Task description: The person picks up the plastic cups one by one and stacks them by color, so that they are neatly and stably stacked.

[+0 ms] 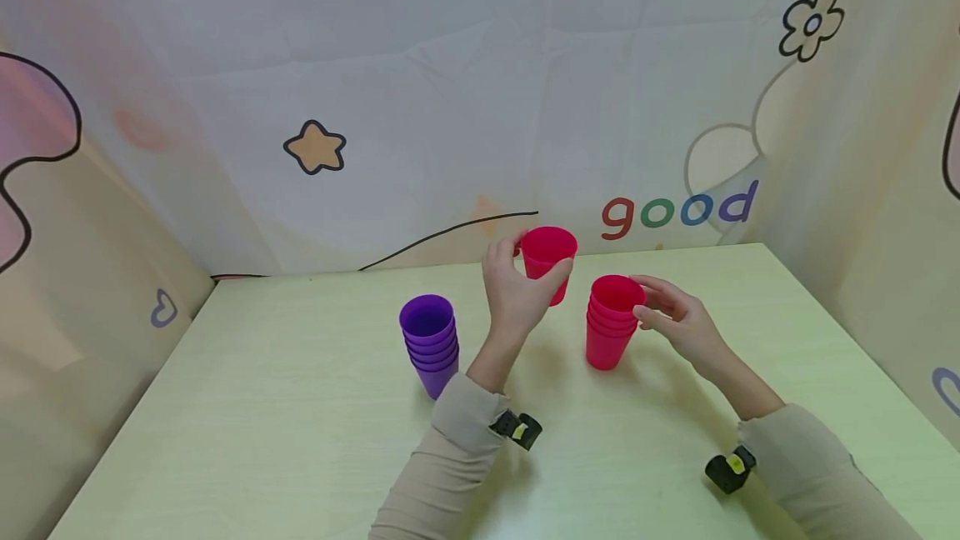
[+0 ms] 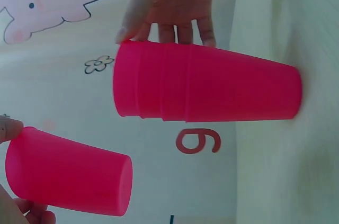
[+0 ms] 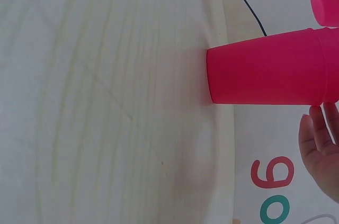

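Note:
My left hand [image 1: 516, 292] grips a single red cup [image 1: 549, 250] between thumb and fingers near its rim. The cup is upright and raised above the table. To its right, a stack of several nested red cups [image 1: 607, 344] stands upright on the table. My right hand [image 1: 688, 330] is at that stack's right side, with thumb and fingertips touching near the upper rims. In the left wrist view, the fingers of the right hand [image 2: 177, 1] look fairly straight against the stack [image 2: 233, 83]. The held cup [image 2: 69, 173] hangs apart from it.
A stack of several nested purple cups [image 1: 429, 344] stands on the table left of my left forearm. The pale wooden table [image 1: 262, 423] meets a printed cloth backdrop [image 1: 420, 107] at its back edge. Cloth also hangs along both sides.

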`<state>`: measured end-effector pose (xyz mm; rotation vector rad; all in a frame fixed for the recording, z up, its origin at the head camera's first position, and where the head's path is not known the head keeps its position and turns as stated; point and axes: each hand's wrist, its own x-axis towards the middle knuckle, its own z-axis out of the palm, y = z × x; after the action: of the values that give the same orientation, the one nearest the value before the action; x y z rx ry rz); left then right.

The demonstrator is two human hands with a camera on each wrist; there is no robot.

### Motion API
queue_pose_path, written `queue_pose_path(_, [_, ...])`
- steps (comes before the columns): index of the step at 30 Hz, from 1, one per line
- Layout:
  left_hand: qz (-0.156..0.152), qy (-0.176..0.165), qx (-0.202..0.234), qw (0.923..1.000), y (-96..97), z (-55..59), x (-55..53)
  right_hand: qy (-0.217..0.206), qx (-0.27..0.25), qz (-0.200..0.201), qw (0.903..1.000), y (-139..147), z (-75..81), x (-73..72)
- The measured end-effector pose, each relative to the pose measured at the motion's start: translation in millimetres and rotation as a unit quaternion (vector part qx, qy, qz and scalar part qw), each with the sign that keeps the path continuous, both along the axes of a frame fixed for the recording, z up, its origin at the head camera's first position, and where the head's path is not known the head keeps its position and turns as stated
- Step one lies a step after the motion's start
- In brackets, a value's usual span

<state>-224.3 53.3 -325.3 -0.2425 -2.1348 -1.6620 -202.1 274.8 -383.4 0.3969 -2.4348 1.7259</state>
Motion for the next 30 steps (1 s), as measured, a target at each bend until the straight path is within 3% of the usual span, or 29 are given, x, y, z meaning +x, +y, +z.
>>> queue_pose_path(8, [-0.046,0.000,0.012,0.9989,3.4,13.9,5.3,-0.001,-0.003,0.001,1.0000,0.3,0.2,-0.3])
queue_pose_path(19, [-0.144,-0.010,-0.026,0.9892,16.1,27.2,5.7,-0.001,0.002,0.001,1.0000,0.5,1.4,1.0])
queue_pose_path(30, [-0.175,-0.021,-0.028,0.9839,32.5,28.4,1.6,-0.009,-0.012,0.002,0.9999,0.8,1.4,0.8])
